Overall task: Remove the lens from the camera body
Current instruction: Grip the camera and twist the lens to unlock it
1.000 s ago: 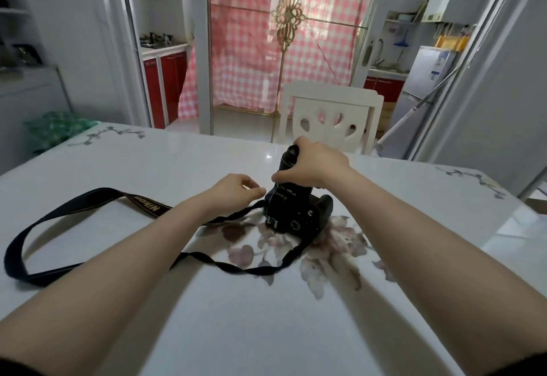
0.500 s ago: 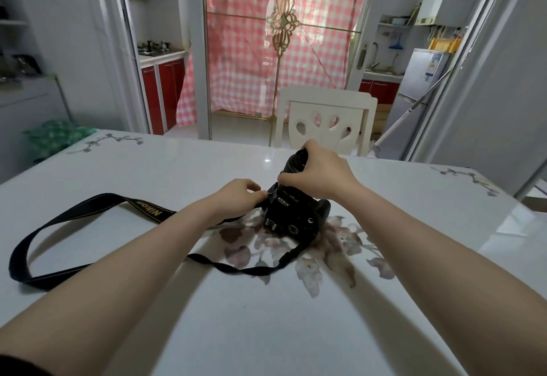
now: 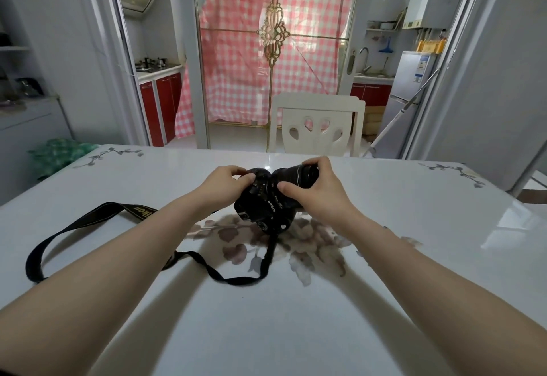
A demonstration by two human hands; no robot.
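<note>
A black camera body (image 3: 263,212) sits tilted in my hands above the white table (image 3: 266,316), near the table's middle. Its black lens (image 3: 299,177) points away and to the right, still joined to the body. My left hand (image 3: 225,186) grips the body's left side, fingers curled over its top. My right hand (image 3: 316,189) wraps around the lens barrel, thumb on the near side. A black neck strap (image 3: 88,221) with yellow lettering trails from the camera across the table to the left.
A white chair (image 3: 316,124) stands at the table's far edge, straight behind the camera. A floral print (image 3: 281,242) marks the tabletop under the camera. Beyond are a glass door with a pink checked curtain, red cabinets and a fridge.
The camera has been tipped and lifted so the lens now points right. My left hand moved from the strap onto the body. My right hand took a fuller grip on the lens.
</note>
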